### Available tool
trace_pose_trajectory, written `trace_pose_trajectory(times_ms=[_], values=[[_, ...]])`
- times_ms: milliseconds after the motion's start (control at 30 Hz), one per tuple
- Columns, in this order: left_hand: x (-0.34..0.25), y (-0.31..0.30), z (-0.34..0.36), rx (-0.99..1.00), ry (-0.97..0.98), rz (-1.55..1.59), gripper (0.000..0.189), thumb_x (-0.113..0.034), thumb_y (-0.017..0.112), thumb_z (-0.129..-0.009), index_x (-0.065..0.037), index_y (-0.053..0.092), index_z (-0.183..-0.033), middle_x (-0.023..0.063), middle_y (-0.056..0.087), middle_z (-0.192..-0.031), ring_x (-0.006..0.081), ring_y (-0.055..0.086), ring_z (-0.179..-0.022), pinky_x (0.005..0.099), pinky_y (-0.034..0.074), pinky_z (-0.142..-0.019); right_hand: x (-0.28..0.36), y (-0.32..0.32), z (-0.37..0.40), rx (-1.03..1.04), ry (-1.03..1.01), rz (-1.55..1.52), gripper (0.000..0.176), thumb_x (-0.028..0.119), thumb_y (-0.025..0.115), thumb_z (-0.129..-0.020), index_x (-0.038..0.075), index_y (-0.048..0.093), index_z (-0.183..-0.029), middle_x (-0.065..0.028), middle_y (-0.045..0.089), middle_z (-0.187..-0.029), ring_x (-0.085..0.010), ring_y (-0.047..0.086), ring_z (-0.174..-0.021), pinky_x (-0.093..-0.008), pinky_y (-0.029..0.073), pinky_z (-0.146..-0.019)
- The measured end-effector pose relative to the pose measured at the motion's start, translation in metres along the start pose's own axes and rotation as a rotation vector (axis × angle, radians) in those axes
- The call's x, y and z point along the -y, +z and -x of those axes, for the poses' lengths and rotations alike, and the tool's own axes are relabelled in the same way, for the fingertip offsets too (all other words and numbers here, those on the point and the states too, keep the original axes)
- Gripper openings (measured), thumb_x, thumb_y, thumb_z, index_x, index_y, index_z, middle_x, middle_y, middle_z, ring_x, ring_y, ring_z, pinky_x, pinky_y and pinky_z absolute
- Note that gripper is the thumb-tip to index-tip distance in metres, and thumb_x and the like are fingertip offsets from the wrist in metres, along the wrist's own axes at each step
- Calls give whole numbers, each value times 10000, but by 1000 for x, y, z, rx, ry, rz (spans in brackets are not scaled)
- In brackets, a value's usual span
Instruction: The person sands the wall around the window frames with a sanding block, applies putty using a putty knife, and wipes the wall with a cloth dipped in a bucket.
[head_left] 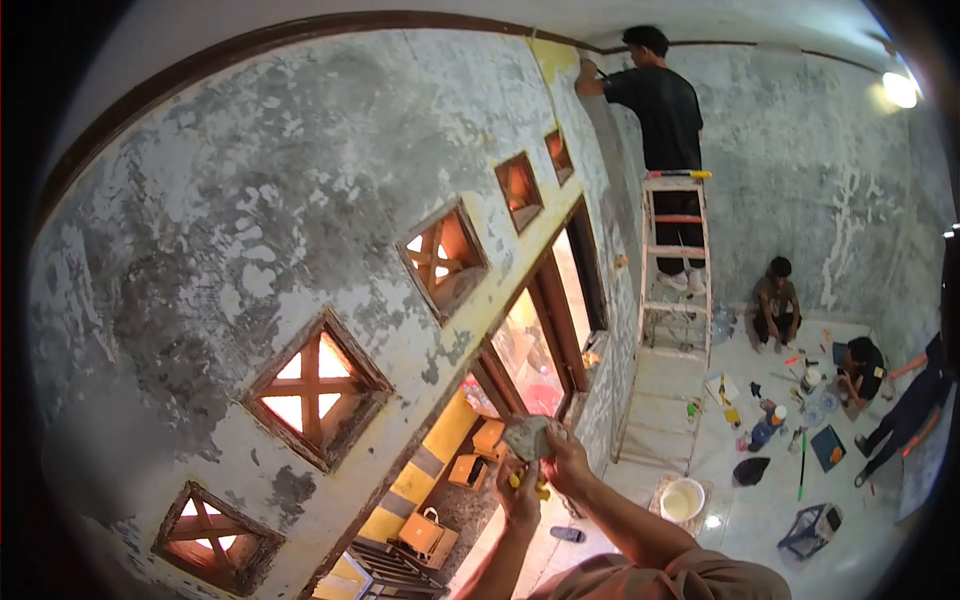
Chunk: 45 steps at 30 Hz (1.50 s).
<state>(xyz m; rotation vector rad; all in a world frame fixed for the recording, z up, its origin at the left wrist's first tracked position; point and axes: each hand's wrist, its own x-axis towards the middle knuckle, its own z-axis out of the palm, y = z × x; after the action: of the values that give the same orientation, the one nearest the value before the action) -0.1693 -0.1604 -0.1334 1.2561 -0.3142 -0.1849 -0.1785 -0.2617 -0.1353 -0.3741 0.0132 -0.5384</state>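
Observation:
Both of my hands are raised close together in front of the doorway, low in the middle of the view. My left hand point(520, 503) is closed around a yellow-handled tool point(543, 491), whose working end is mostly hidden. My right hand point(567, 466) grips a flat grey piece point(527, 437) by its right edge, just above the left fingers. The piece looks rough and plaster-coloured; I cannot tell its exact kind. The patchy grey wall point(190, 250) with diamond-shaped vent openings point(318, 390) rises to the left of my hands.
A person point(665, 110) stands on a ladder point(678, 240) at the far corner. More people point(778, 300) sit or stand on the right. On the floor below are a white bucket point(682, 500), a stool point(811, 530), a sandal point(568, 534) and scattered tools. Orange boxes point(428, 535) lie outside the doorway.

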Motion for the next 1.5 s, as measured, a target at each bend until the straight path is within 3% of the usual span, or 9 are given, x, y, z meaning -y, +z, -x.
trace_pose_trajectory(times_ms=[567,833,967,1133,1233,1300,1400,1467,1500], values=[[32,-43,-27,4,-364,66,108,-70,656,-867,-63,595,-957,21,570,-753,98,549,-676,231,438,-549,40,12,-8,-139,65,506,383,287,488,-995,2,537,-1247,-74,611,-1188,-176,565,-1122,-327,430,-969],[-36,-193,-46,-623,297,-220,193,-59,601,-777,-105,541,-954,-15,495,-774,110,497,-689,250,450,-596,22,-38,-99,55,7,484,351,194,483,-982,-11,527,-1263,-102,493,-1369,-196,416,-1313,-321,284,-1113],[-136,-200,-26,-747,560,-417,122,-133,632,-837,-84,526,-873,-22,441,-712,89,446,-639,222,370,-558,56,24,-141,-273,200,986,451,404,468,-974,11,608,-1146,-101,670,-958,-147,581,-931,-300,439,-831],[-158,-223,-25,-662,446,-364,164,-184,601,-883,-27,555,-901,-26,397,-590,72,375,-535,216,324,-506,36,22,-244,11,-238,979,505,442,439,-991,84,533,-1335,-214,499,-1364,-233,460,-1296,-316,351,-1060],[-160,-228,-17,-630,458,-507,246,-262,550,-925,-16,548,-940,-17,425,-594,79,391,-530,220,352,-511,37,11,-305,-19,91,1366,588,507,380,-982,55,503,-1339,-252,631,-1116,-310,631,-1037,-407,472,-883],[-161,-207,-19,-654,445,-405,296,-296,529,-943,-5,536,-999,-22,414,-603,81,386,-531,220,360,-510,19,11,-321,14,-270,1123,599,471,382,-978,15,429,-1365,-251,653,-968,-373,656,-891,-460,486,-788],[-145,-245,-14,-614,489,-349,311,-318,512,-954,-37,538,-1084,-6,479,-758,85,402,-552,219,365,-504,-59,29,-319,-185,-279,1500,901,518,572,-846,-8,198,-1475,-278,159,-1522,-405,179,-1414,-558,225,-1104],[-125,-269,-26,-563,1127,-1096,318,-325,525,-935,-39,540,-1073,0,449,-748,83,393,-567,223,361,-517,-64,62,-269,-151,-215,1466,1081,649,556,-795,-19,74,-1495,-266,44,-1553,-403,45,-1446,-618,113,-1106],[-139,-258,-18,-728,517,-444,327,-321,530,-926,-29,542,-1072,7,452,-697,86,382,-558,218,362,-515,-47,67,-267,-103,-113,1508,1086,663,535,-800,-38,73,-1488,-266,40,-1554,-392,52,-1449,-603,103,-1114]])
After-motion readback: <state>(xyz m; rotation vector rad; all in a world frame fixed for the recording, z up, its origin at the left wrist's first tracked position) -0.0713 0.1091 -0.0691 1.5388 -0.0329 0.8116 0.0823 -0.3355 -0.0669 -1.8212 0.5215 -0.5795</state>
